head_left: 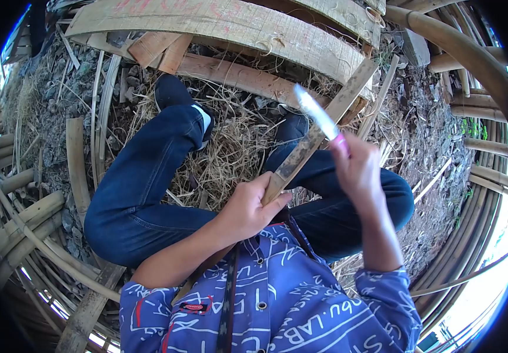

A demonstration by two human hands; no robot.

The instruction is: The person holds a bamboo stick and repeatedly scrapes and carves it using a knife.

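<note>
My left hand (254,206) is closed around the near end of a flat bamboo strip (310,141). The strip slants away to the upper right, and its far end overlaps the edge of a wooden plank. In my right hand (360,167) is a knife (318,115) with a pink handle, held above the strip on its right side. The blade points up and to the left, passing over the strip in this view; whether it touches the bamboo I cannot tell. Fingers of the right hand wrap the handle and hide most of it.
A long wooden plank (236,23) lies ahead of my feet, with smaller wood pieces (171,50) under it. Shavings (224,156) cover the ground between my legs. Bamboo poles (483,112) line the right side, and cut bamboo lengths (30,223) lie at the left.
</note>
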